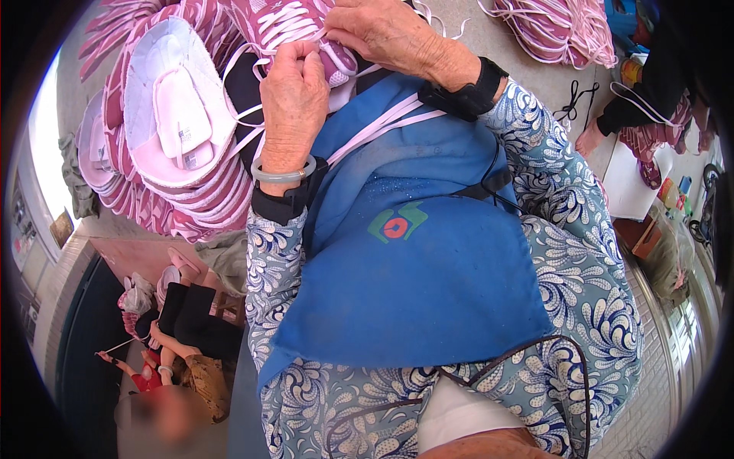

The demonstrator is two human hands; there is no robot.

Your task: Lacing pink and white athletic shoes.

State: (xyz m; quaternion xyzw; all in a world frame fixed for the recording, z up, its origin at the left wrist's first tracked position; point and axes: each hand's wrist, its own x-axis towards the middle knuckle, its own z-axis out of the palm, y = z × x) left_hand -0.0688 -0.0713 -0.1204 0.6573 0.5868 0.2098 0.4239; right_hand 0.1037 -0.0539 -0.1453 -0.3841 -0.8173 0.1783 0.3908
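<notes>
**Desk:** Two hands at work. What did each one have?

**Photographer:** The left hand [294, 103] was curled into a loose fist at the top of the frame, its fingers closed on a pale pink strap [382, 122] that ran down across the blue apron [413, 260]. The right hand [386, 34] lay just above and beside it, fingertips pinched on the white-striped edge of a pink shoe upper [306, 27]. The two hands were nearly touching.

**Desk:** And where was that upper?

**Photographer:** At the very top of the picture, centre, held up in front of the person's chest, partly hidden behind both hands. How it was fastened to the strap could not be told.

**Desk:** What surrounded them?

**Photographer:** A tall fanned stack of pink and white uppers [164, 130] stood just to the left of the left hand. A second heap of pink pieces [562, 30] lay at the upper right, well apart. The wearer had a translucent bangle [283, 174] and a black wristband [287, 203] on the left wrist, a black band [470, 96] on the right, and blue-and-white patterned sleeves [573, 252].

**Desk:** Anyone else?

**Photographer:** Another person [183, 336] sat low at the lower left, and a second person's dark sleeve [650, 99] showed at the right edge.
</notes>
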